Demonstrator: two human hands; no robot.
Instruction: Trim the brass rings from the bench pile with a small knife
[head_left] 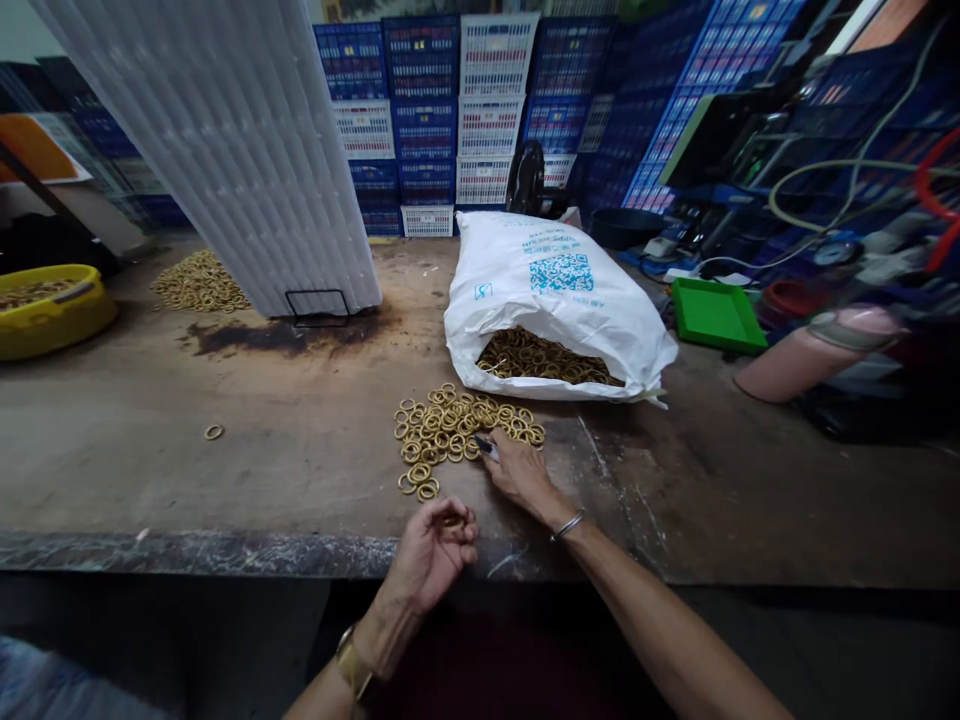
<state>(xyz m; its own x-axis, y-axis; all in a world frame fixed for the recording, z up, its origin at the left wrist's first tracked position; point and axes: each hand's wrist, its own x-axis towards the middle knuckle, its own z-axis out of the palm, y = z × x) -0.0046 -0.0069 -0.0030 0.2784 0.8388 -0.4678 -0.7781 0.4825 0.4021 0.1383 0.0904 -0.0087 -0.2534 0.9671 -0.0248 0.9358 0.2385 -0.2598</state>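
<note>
A loose heap of small brass rings [457,425] lies on the worn workbench [300,470] in front of me. My right hand [521,470] rests at the heap's near right edge, fingers closed around a small dark tool whose tip touches the rings. My left hand [435,550] is at the bench's front edge, fingers curled around brass rings. Behind the heap lies a white sack [555,300] on its side, its mouth open and full of more rings [544,358].
A single ring [214,432] lies apart at the left. A yellow tub [49,310], another ring pile [199,282] and a tall white ribbed panel [240,150] stand at the back left. A green tray [716,315], hoses and stacked blue and white crates [487,110] fill the right and back.
</note>
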